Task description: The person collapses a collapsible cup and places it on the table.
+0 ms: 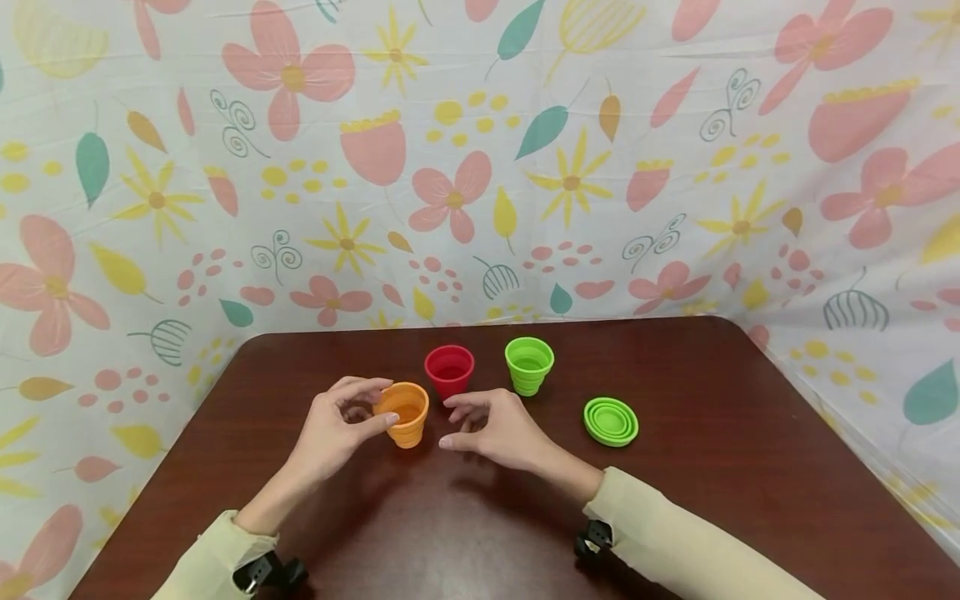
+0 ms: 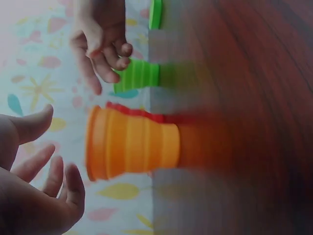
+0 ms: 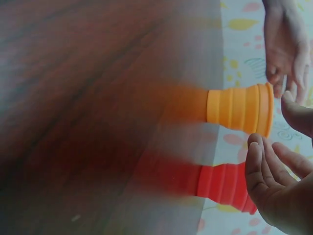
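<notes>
An orange collapsible cup stands upright and expanded on the table. Beside its left rim is my left hand, thumb and fingers spread; the left wrist view shows a gap between those fingers and the orange cup. My right hand hovers to the right of the cup, its fingers loosely bent around nothing. Just behind, between the two hands, stands a red collapsible cup, its lower part partly covered by the right fingers. In the right wrist view, the right hand overlaps the red cup's rim.
Behind my right hand a green collapsible cup stands expanded. Farther right a second green cup lies collapsed flat. The dark wooden table ends at the back against a floral curtain, which also runs along both sides.
</notes>
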A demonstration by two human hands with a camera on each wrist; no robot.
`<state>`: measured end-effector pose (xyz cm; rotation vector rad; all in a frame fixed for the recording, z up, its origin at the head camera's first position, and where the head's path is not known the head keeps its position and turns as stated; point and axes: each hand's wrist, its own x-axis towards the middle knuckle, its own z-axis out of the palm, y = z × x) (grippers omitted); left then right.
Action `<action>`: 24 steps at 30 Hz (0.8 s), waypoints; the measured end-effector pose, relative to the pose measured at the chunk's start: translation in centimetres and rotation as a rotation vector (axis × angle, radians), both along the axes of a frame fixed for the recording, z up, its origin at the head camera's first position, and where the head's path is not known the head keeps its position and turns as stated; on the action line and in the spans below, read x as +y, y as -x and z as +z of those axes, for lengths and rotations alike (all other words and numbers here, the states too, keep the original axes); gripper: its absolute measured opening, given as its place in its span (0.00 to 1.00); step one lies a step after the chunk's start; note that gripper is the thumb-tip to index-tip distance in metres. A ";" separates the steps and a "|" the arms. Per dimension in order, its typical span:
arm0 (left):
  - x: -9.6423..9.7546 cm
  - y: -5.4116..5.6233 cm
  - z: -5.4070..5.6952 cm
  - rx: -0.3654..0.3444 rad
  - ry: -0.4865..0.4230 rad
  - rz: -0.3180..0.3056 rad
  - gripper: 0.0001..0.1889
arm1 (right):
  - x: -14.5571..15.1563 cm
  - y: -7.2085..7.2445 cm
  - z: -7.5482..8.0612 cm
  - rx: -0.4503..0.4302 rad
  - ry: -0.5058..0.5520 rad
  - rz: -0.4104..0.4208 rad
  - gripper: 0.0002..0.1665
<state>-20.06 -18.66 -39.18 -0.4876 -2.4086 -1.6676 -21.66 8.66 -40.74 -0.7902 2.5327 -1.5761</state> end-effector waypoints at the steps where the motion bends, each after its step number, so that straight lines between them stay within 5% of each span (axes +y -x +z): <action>1: -0.3 0.2 -0.2 -0.010 -0.006 0.001 0.24 | -0.3 0.2 0.0 0.004 -0.001 0.000 0.28; 12: -1.7 1.7 -1.9 -0.139 -0.012 -0.093 0.35 | -2.1 1.4 0.2 0.004 0.004 -0.021 0.35; 17: -2.0 1.9 -2.2 -0.194 0.000 -0.086 0.36 | -2.7 1.7 0.2 0.026 0.008 -0.016 0.35; 24: -2.1 2.1 -2.5 -0.292 -0.096 -0.120 0.38 | -3.1 1.8 0.1 0.011 0.013 -0.004 0.35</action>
